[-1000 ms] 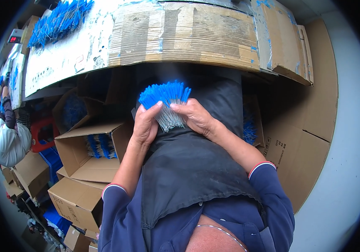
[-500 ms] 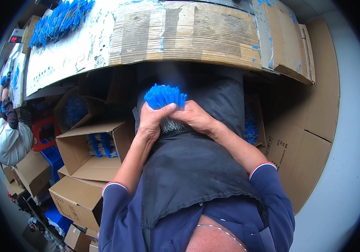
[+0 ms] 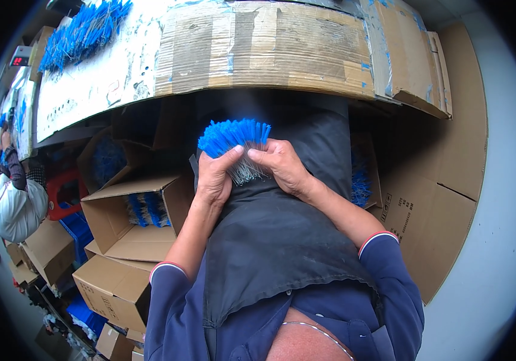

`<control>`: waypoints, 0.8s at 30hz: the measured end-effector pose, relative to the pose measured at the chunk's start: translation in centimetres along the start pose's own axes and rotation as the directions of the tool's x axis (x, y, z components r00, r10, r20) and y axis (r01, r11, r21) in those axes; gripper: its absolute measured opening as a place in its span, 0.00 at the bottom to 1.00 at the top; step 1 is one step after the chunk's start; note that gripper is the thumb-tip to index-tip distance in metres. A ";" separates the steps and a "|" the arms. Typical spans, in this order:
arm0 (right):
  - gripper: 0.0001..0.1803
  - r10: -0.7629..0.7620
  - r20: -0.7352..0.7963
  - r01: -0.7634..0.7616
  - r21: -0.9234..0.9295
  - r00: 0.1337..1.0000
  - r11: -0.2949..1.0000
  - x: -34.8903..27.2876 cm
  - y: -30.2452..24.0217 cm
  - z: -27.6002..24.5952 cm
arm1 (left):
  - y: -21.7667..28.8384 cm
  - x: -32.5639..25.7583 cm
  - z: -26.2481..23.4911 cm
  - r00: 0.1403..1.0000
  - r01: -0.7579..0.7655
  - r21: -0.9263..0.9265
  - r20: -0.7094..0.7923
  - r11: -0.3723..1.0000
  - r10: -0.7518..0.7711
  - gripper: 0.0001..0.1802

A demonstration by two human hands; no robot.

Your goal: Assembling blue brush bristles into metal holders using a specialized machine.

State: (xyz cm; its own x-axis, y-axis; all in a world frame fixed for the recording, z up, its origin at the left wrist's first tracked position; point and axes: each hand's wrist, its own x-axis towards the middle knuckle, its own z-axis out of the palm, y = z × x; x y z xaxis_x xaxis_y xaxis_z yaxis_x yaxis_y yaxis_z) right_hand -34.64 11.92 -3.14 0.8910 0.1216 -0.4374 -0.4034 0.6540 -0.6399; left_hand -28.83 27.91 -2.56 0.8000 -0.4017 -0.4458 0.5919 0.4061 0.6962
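Observation:
Over my lap, a bundle of thin wire-stemmed brushes with blue tops point(image 3: 234, 137) is gripped between both hands. Blue ends point away from me and the bare silvery stems hang toward me. My left hand point(image 3: 216, 174) wraps its left side, thumb lying across the front. On the other side my right hand point(image 3: 283, 165) clasps the bundle, its thumb near the left thumb. Fingers behind the bundle are hidden. Beneath lies a black apron point(image 3: 282, 240).
Ahead is a cardboard-covered workbench point(image 3: 258, 48) with a pile of similar blue pieces point(image 3: 83, 33) at far left. An open carton point(image 3: 128, 216) holding more stands at left. Cardboard sheets point(image 3: 432, 228) line the right. Another person point(image 3: 17, 204) works at far left.
My thumbs have moved apart and the bundle has fanned wider, showing more of the stems between them. My right hand has shifted slightly right.

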 end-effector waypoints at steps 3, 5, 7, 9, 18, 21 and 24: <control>0.14 -0.001 -0.018 0.001 0.004 1.000 1.000 0.0 -0.1 0.0 | 0.2 0.0 0.1 1.000 -0.009 0.005 0.006 1.000 0.009 0.23; 0.14 0.012 -0.022 -0.013 -0.002 1.000 1.000 0.0 -0.1 -0.1 | 0.2 -0.1 0.2 1.000 -0.013 0.007 0.009 1.000 0.013 0.23; 0.14 0.003 -0.025 -0.002 0.048 1.000 0.999 0.0 0.0 -0.1 | 0.1 -0.2 0.4 0.999 -0.048 -0.019 -0.006 0.999 0.048 0.22; 0.14 -0.013 -0.036 0.015 0.063 0.999 0.998 0.0 -0.1 0.1 | -0.1 -0.2 0.2 0.999 -0.050 -0.027 -0.003 0.998 0.050 0.22; 0.13 -0.084 -0.071 0.086 0.038 0.994 0.996 0.0 -0.2 0.5 | -0.5 -0.1 0.0 1.000 -0.024 -0.065 0.017 0.998 0.025 0.23; 0.11 -0.079 -0.102 0.081 0.013 0.992 0.997 -0.1 -0.6 0.7 | -0.6 -0.1 0.0 1.000 -0.027 -0.075 0.000 0.997 0.027 0.24; 0.08 -0.059 -0.135 0.060 -0.001 0.989 0.998 0.0 -0.6 0.4 | -0.4 -0.2 0.4 1.000 -0.028 -0.076 -0.006 0.997 0.028 0.26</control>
State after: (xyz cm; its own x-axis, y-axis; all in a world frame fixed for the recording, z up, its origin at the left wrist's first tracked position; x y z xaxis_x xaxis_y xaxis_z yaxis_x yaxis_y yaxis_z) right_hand -34.34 11.84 -2.54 0.8769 -0.0196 -0.4802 -0.3496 0.6596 -0.6653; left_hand -29.29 27.48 -2.47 0.8168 -0.3849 -0.4297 0.5747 0.4784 0.6640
